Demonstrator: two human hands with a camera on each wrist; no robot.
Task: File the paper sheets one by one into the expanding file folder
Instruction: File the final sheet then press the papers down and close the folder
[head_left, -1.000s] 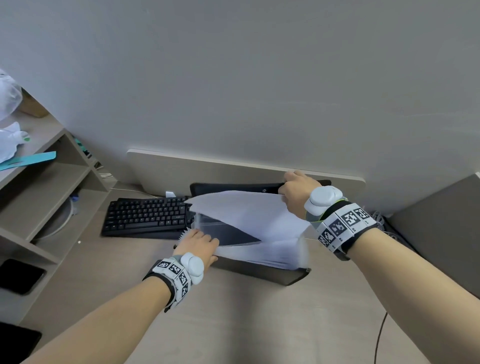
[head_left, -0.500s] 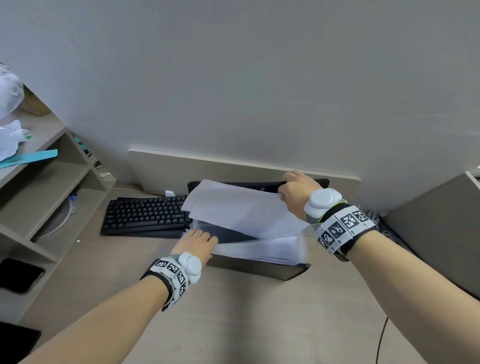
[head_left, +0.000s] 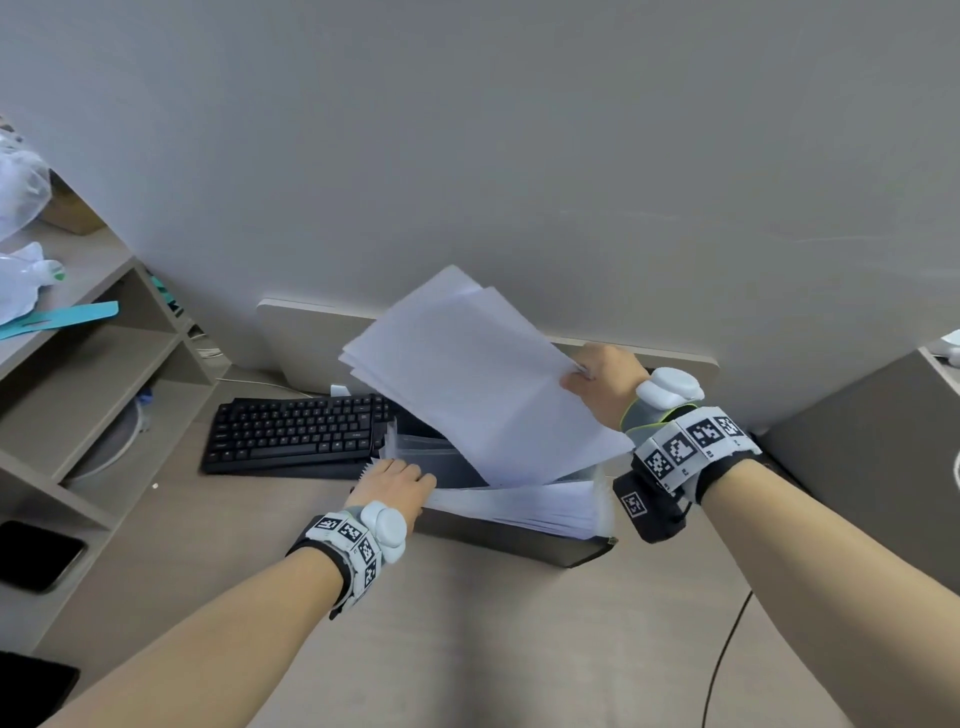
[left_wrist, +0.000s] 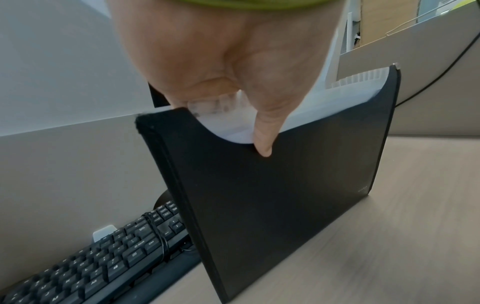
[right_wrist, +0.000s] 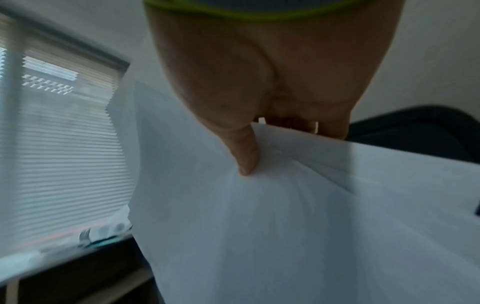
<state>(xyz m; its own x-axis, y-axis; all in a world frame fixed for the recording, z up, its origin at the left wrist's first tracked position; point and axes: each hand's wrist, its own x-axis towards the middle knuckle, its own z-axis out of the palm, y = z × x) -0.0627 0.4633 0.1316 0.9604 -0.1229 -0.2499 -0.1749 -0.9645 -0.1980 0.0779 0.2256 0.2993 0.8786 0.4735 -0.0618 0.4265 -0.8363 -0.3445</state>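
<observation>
A black expanding file folder (head_left: 519, 535) stands upright on the desk, its translucent pockets showing white sheets. My left hand (head_left: 397, 486) grips its near top edge at the left, thumb on the black front wall (left_wrist: 285, 195) and fingers inside among the pockets. My right hand (head_left: 602, 387) pinches a small stack of white paper sheets (head_left: 478, 379) by the right edge and holds it tilted above the folder, the lower edge dipping toward the pockets. In the right wrist view my thumb lies on top of the sheets (right_wrist: 285, 226).
A black keyboard (head_left: 296, 431) lies left of the folder. A beige board (head_left: 301, 338) leans against the wall behind. Wooden shelves (head_left: 78, 374) with plastic bags and a teal strip stand at the left. A black cable (head_left: 722, 660) runs over the desk at the right.
My right hand has lifted the stack of sheets up and back, so it now stands high above the folder. The left hand stays on the folder's edge.
</observation>
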